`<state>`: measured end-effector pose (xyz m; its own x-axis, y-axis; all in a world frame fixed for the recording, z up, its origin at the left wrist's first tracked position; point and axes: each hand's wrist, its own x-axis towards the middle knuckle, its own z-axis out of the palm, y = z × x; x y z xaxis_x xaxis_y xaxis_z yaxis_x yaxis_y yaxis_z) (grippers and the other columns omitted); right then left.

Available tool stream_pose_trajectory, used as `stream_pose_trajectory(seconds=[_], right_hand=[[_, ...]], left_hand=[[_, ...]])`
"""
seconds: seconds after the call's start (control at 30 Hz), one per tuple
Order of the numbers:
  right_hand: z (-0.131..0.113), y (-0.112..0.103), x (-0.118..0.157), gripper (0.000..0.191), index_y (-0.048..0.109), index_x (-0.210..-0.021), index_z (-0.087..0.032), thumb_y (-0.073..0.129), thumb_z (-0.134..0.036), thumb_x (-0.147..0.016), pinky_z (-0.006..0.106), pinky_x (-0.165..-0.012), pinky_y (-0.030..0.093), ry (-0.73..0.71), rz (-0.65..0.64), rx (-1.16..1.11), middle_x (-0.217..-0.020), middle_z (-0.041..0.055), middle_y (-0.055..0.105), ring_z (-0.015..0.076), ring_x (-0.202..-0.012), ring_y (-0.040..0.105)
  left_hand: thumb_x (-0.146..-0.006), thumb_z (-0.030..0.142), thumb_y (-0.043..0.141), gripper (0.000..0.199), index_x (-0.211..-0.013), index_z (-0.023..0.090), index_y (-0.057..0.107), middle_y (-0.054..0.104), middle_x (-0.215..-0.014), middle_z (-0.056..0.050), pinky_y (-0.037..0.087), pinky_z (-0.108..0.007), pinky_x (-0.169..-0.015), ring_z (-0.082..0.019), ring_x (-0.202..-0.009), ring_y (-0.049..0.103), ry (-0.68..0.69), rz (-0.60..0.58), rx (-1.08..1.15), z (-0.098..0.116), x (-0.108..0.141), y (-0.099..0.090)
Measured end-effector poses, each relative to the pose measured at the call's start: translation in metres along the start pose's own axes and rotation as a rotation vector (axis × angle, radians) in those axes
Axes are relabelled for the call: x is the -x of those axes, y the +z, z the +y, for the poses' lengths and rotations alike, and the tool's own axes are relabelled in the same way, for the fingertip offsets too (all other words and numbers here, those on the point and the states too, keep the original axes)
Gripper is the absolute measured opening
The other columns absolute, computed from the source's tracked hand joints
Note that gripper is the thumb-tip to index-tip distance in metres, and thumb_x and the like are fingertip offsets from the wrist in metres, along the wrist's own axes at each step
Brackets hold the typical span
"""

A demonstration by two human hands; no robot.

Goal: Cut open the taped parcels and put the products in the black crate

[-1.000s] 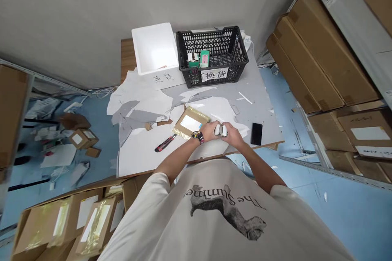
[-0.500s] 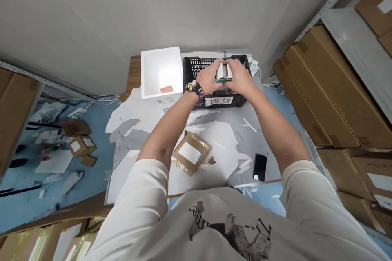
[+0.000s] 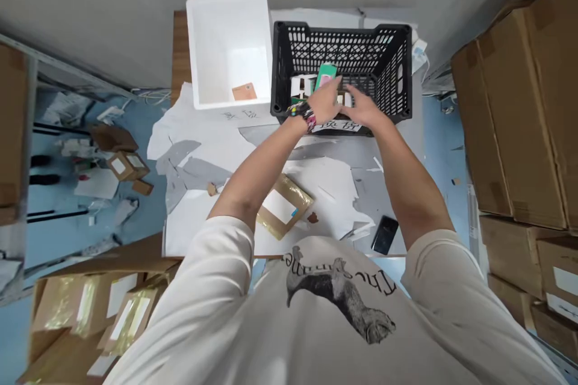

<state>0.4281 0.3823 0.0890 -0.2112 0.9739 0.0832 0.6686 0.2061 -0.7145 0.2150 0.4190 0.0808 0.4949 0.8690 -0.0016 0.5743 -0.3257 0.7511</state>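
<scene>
Both hands reach into the front part of a black mesh crate point(image 3: 343, 33). My left hand point(image 3: 324, 102) has its fingers spread over a small white and brown box point(image 3: 347, 98) low in the crate. On the other side of that box is my right hand point(image 3: 362, 107), thumb and fingers apart. Whether the fingertips touch the box is unclear. A green box with a pink patch point(image 3: 326, 75) leans just behind my left hand, and small white boxes point(image 3: 301, 85) lie at the crate's left end.
Left of the crate stands a white foam box point(image 3: 194, 54) with an orange card point(image 3: 244, 92) inside. A taped brown parcel point(image 3: 284, 206) and a black phone point(image 3: 385, 234) lie on the paper-covered table point(image 3: 189, 234). Large cartons point(image 3: 519, 114) stand at the right.
The small box between my hands has gone down into the crate, and my fingers have spread. The view has tilted further down, showing more of the crate's inside.
</scene>
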Motion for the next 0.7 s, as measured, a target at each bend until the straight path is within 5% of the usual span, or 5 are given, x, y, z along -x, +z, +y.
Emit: stream_pose_trajectory(seconds=[0.17,0.27,0.37,0.53,0.7], right_hand=[[-0.043,0.014,0.132,0.066,0.062,-0.168,-0.026,0.062,-0.062,-0.112,0.061,-0.127,0.057,0.036,0.222,-0.037,-0.157,0.0165,0.071,0.0367,-0.145,0.069],[-0.076,0.074,0.250,0.060,0.073,-0.153,-0.026,0.061,-0.066,-0.109,0.053,-0.107,0.068,0.290,0.216,-0.157,-0.136,0.0155,0.080,0.0329,-0.119,0.077],[-0.110,0.146,0.332,0.075,0.072,-0.154,-0.023,0.064,-0.076,-0.101,0.053,-0.099,0.069,0.649,0.026,-0.253,-0.124,0.0151,0.081,0.0326,-0.104,0.078],[-0.141,0.210,0.332,0.102,0.048,-0.178,-0.024,0.080,-0.067,-0.091,0.058,-0.131,0.050,0.649,-0.025,-0.163,-0.175,0.0198,0.053,0.0438,-0.160,0.051],[-0.133,0.214,0.275,0.106,0.056,-0.169,-0.027,0.096,-0.050,-0.074,0.054,-0.128,0.051,0.585,-0.184,-0.058,-0.160,0.0142,0.065,0.0404,-0.155,0.054]], left_hand=[[-0.113,0.035,0.056,0.050,-0.161,0.024,0.064,0.075,-0.157,-0.010,0.066,-0.047,-0.115,-0.028,-0.138,0.077,0.022,0.344,0.138,-0.006,0.197,-0.052],[-0.109,0.032,0.056,0.045,-0.150,0.021,0.072,0.082,-0.145,-0.012,0.068,-0.043,-0.109,-0.027,-0.129,0.080,-0.287,0.411,0.107,-0.029,0.325,-0.049],[-0.102,0.030,0.064,0.051,-0.151,0.020,0.071,0.081,-0.146,-0.016,0.070,-0.047,-0.105,-0.031,-0.120,0.083,-0.593,0.304,0.077,-0.053,0.411,-0.022],[-0.107,0.026,0.058,0.054,-0.160,0.018,0.063,0.072,-0.159,-0.019,0.063,-0.049,-0.119,-0.033,-0.133,0.078,-0.733,0.293,0.035,-0.058,0.483,0.025],[-0.101,0.014,0.052,0.065,-0.167,0.019,0.056,0.073,-0.154,-0.019,0.059,-0.050,-0.124,-0.031,-0.137,0.075,-0.847,0.399,0.028,-0.052,0.535,0.066]])
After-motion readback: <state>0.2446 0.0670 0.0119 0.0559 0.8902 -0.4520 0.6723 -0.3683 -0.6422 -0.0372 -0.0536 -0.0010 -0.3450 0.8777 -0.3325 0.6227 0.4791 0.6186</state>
